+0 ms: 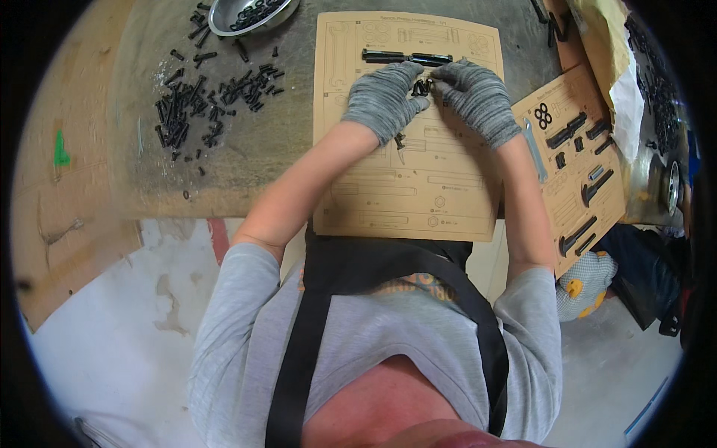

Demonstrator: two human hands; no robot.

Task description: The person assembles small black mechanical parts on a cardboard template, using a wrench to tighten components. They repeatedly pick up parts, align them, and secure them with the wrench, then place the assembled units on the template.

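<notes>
A brown printed cardboard sheet [448, 216] lies in front of me, with outlines of tools and hardware on it. Two long black bolts [407, 57] lie end to end across its upper part. Just below them is a small cluster of short black screws [421, 87]. My left hand [385, 101], in a grey knit glove, curves around the cluster's left side, thumb and fingers apart. My right hand [478, 97], gloved alike, has its fingertips drawn together at the cluster's right side; anything in them is hidden. Another small black screw [400, 140] lies below my left hand.
Loose black bolts [183, 104] are scattered at left, below a metal bowl [216, 22] of black rings. At right, a second cardboard sheet [549, 104] carries a wrench [535, 149], black rings [543, 116] and several bolts. Brown paper [605, 45] and more black hardware lie beyond.
</notes>
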